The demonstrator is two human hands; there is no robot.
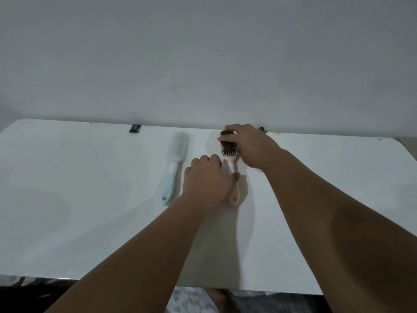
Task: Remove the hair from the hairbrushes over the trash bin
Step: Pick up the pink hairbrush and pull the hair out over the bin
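Observation:
A pink round hairbrush (232,168) lies on the white table (90,199), its dark bristle head full of brown hair (226,144). My right hand (250,146) is over that head, fingers curled round its far end. My left hand (206,179) rests beside the pink handle, thumb against it, fingers loosely bent. A mint-green paddle hairbrush (174,164) lies untouched just left of my left hand, its bristles facing up. No trash bin is in view.
The table stands against a plain grey wall (203,64). Two small dark clips (135,128) sit on its far edge. The table's near edge runs along the bottom, with floor and a foot below it.

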